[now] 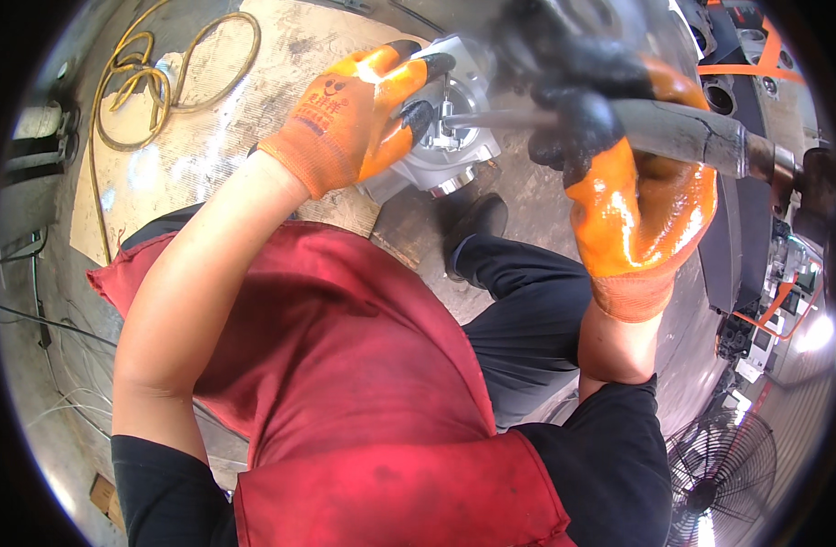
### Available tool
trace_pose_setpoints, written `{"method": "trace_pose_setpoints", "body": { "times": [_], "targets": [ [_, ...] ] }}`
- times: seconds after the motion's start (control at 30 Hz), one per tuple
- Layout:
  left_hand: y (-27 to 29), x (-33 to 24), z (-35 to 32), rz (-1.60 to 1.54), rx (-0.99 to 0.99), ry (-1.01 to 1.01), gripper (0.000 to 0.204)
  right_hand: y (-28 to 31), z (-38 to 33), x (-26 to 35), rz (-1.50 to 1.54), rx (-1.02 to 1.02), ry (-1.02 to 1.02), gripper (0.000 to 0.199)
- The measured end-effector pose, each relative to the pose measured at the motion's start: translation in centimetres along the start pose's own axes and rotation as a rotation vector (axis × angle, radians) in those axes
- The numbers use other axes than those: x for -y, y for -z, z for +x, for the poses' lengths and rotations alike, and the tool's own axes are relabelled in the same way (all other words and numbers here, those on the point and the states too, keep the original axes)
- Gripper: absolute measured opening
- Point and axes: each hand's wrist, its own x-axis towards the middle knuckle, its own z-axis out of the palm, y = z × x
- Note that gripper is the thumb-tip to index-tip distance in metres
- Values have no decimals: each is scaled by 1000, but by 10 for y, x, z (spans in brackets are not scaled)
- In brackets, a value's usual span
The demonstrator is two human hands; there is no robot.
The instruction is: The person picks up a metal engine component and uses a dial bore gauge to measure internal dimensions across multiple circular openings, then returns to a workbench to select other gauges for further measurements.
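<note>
My left hand (363, 114), in an orange glove with black fingertips, rests at the near left side of a silver metal housing (477, 91). Its thumb and fingers are spread apart beside a small metal fitting (448, 123) inside the round opening. My right hand (641, 191), gloved alike and shiny, is wrapped round a long tool with a grey grip (687, 132) and a metal collar at its outer end. From that hand a thin blurred shaft points left to the fitting. Blur hides the right fingertips and whether the shaft touches.
Cardboard (194, 173) lies on the floor at left, with a coiled yellow hose (149, 82) on it. A red apron (354, 365) covers my lap. On the right stand a dark bench (741, 201) with metal parts and a black fan (709, 483). My shoe (482, 223) is near the housing.
</note>
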Motion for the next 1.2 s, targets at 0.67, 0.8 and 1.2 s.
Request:
{"method": "trace_pose_setpoints", "body": {
  "times": [0.67,0.8,1.2],
  "targets": [
    [1,-2,-2,-18,3,-11,46,-2,5,-3,-77,67,17,28],
    [2,-1,0,-42,16,-6,45,2,10,6,-120,112,-58,28],
    [2,0,0,12,37,-31,47,-4,19,14,-205,121,-60,28]
  ]
}}
